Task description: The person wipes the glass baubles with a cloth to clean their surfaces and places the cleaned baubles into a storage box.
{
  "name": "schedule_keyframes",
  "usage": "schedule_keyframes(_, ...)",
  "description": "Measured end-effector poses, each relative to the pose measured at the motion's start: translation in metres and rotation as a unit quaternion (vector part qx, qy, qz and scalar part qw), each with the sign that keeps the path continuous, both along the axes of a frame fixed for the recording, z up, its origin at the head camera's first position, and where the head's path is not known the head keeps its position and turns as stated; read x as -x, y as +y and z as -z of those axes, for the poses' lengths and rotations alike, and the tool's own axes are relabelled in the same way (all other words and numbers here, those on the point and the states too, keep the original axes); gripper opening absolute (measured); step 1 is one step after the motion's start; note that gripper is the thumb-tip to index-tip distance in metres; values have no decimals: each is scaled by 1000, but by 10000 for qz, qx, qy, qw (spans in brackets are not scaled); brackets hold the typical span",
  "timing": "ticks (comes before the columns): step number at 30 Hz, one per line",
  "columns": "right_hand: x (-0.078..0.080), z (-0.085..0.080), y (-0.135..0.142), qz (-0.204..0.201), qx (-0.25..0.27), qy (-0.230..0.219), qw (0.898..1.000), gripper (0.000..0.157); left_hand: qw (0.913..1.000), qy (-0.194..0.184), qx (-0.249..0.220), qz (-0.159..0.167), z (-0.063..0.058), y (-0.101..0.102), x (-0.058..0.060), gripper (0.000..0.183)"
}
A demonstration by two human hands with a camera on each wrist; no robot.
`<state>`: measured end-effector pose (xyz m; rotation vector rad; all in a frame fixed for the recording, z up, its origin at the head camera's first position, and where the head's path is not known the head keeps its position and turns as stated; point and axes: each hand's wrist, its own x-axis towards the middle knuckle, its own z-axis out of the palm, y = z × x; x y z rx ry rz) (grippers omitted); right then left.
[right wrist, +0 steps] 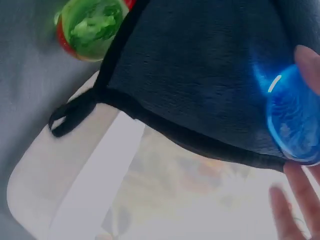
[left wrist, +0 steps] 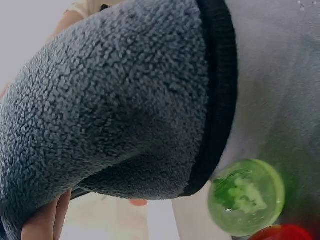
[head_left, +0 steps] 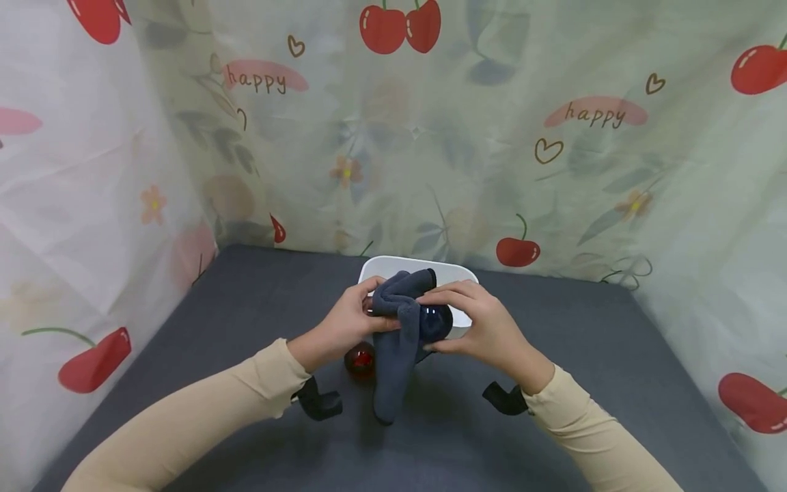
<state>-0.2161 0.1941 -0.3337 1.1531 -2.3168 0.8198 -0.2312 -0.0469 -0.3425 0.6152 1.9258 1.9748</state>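
Observation:
My left hand (head_left: 347, 321) grips a dark grey fleece cloth (head_left: 396, 369) with black edging; the cloth hangs down in front. In the left wrist view the cloth (left wrist: 115, 100) covers most of that hand, leaving only some fingers (left wrist: 47, 222) showing. Thumb and fingers of my right hand (head_left: 482, 324) hold a round, see-through blue glass piece (head_left: 435, 323) against the cloth. The right wrist view shows this blue glass piece (right wrist: 295, 117) bright and rimmed, pressed to the cloth (right wrist: 195, 75).
A white container (head_left: 418, 263) stands just behind the hands. On the dark grey table (head_left: 277, 294), a round red glassy piece (head_left: 360, 361) lies below the left hand. Beside it in the left wrist view is a see-through green round piece (left wrist: 246, 197). Printed curtains (head_left: 393, 137) enclose the table.

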Motion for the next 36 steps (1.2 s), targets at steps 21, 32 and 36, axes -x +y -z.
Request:
schedule_keyframes(21, 3, -1, -2, -194, 806, -341, 9960, 69, 9994, -140, -242, 190, -4, 1, -1, 56)
schedule_keyframes(32, 2, -1, 1, -107, 225, 73, 9997, 72, 9997, 127, -44, 186, -1, 4, -3, 49)
schedule_keyframes(36, 1, -7, 4, -39, 45, 45, 10000, 69, 9998, 117, -47, 121, 2, 2, -2, 50)
